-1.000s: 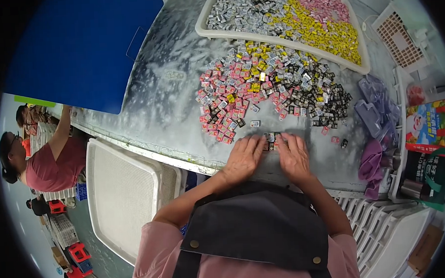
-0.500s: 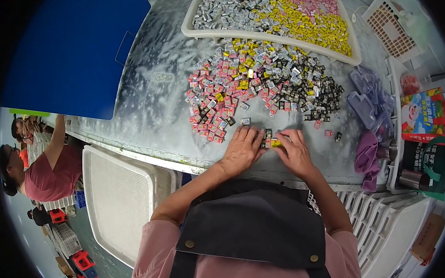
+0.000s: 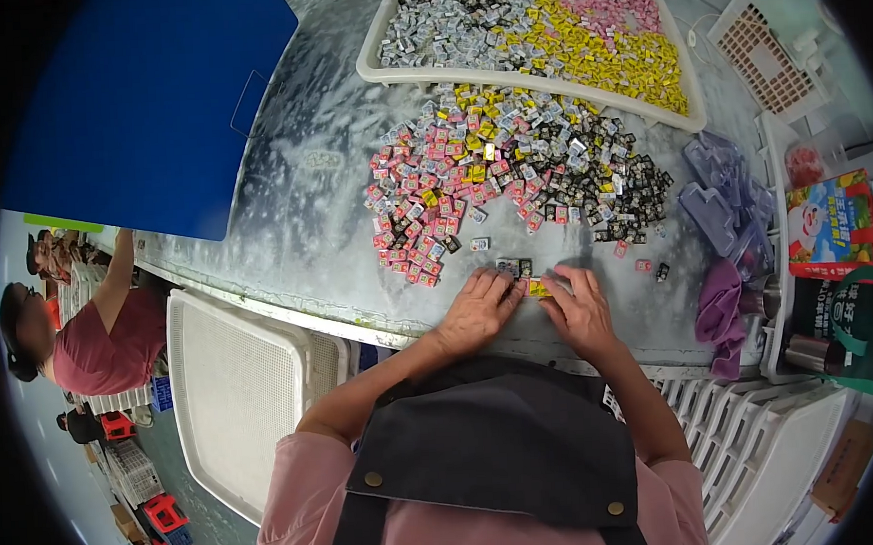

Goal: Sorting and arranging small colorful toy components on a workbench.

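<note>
My left hand [image 3: 481,308] and my right hand [image 3: 581,312] rest on the tabletop, facing each other. Between their fingertips lies a small group of little packets: a yellow packet [image 3: 538,288] shows in the gap, with black packets [image 3: 524,267] just beyond it. Both hands have bent fingers closed against the group from either side; the fingers hide part of it. A loose pile of pink packets [image 3: 425,236], with white, yellow and black packets [image 3: 638,191] mixed in, spreads just past my hands. One pale packet [image 3: 480,243] lies apart, beyond my left fingers.
A white tray [image 3: 535,76] of packets grouped by colour stands at the back. Clear purple plastic holders [image 3: 721,197] and a purple cloth [image 3: 719,309] lie right. A blue board [image 3: 147,110] covers the left. White trays [image 3: 237,388] stand below the edge; a co-worker [image 3: 108,345] is far left.
The black packets have shifted slightly from between my fingers to the far side of the yellow one. My hands have drawn a little nearer to me.
</note>
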Demonstrator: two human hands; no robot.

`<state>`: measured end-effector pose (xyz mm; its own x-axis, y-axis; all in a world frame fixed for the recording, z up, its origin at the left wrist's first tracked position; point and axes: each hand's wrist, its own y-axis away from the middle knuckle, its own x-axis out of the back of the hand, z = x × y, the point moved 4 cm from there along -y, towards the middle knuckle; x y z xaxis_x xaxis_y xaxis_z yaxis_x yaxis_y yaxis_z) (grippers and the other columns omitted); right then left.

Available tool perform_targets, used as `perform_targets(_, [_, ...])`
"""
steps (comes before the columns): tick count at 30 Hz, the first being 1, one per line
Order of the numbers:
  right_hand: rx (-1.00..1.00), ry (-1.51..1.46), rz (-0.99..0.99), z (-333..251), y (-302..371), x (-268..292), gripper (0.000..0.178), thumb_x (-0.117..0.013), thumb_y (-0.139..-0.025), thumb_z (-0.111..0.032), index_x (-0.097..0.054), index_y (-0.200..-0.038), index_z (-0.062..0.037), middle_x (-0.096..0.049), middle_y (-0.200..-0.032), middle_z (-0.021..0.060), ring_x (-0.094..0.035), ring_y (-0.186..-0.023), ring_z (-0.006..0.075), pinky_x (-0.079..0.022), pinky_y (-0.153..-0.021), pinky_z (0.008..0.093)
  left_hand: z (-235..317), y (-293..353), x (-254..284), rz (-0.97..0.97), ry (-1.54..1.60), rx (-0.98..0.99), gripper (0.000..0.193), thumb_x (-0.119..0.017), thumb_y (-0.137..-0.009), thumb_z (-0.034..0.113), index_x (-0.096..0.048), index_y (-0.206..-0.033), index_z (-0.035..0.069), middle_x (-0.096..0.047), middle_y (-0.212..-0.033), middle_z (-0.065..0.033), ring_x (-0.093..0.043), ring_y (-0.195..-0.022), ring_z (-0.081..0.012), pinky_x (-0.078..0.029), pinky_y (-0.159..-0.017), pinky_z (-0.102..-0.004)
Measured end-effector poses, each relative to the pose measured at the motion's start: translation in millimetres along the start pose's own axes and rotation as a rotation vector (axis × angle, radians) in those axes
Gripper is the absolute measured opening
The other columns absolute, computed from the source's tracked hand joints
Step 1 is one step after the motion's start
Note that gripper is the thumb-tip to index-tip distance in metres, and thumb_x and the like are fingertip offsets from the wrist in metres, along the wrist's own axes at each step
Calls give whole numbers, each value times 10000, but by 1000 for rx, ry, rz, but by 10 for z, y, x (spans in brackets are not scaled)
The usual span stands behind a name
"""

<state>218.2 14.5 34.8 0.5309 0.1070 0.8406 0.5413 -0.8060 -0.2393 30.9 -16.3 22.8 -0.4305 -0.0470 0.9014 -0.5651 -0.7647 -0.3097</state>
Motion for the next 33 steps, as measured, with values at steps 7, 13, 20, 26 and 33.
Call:
perform_targets(7, [34,38,-37,-64,23,-39,462,-738,-839,-164,-629,-1271,-42,-545,-1323,174,-531,-1142,369,-459,-959,456,15,4,10,21,-37,5,546,-620,-825,135,-562,-1345,-21,-538,-1204,-176,-523,-1122,-360,-411,-1029,-498])
perform_targets(13, [-12,-10,-55,1,-1,-22,693,-756,-820,-205,-466,-1414,5,-512,-1388,189,-507,-1196,381,-427,-1023,462,-77,-167,175,16,7,179,875,-823,-736,288,-417,-1427,-64,-485,-1364,-218,-475,-1225,-402,-371,-1073,-512])
perform_targets(20, [-171,-48,-174,-19,-126,-28,689,-772,-811,-207,-472,-1392,9,-562,-1179,196,-557,-1112,373,-488,-917,456,-96,-92,171,-54,18,277,969,-830,-744,334,-336,-1463,-88,-468,-1393,-234,-482,-1215,-406,-400,-1040,-484])
perform_targets(26, [-273,-208,-106,121,-116,-123,396,-775,-817,-171,-609,-1135,-3,-611,-992,168,-655,-825,323,-532,-739,418,-168,41,260,61,34,527,743,-770,-813,276,-460,-1368,-110,-540,-1203,-238,-557,-1045,-389,-488,-915,-423])
perform_targets(33, [-488,-478,-58,382,-64,-285,114,-703,-885,-92,-650,-900,8,-653,-720,72,-594,-651,122,-488,-610,292,-427,131,162,153,508,774,303,-641,-865,68,-627,-1112,-105,-645,-968,-278,-635,-938,-422,-519,-835,-447])
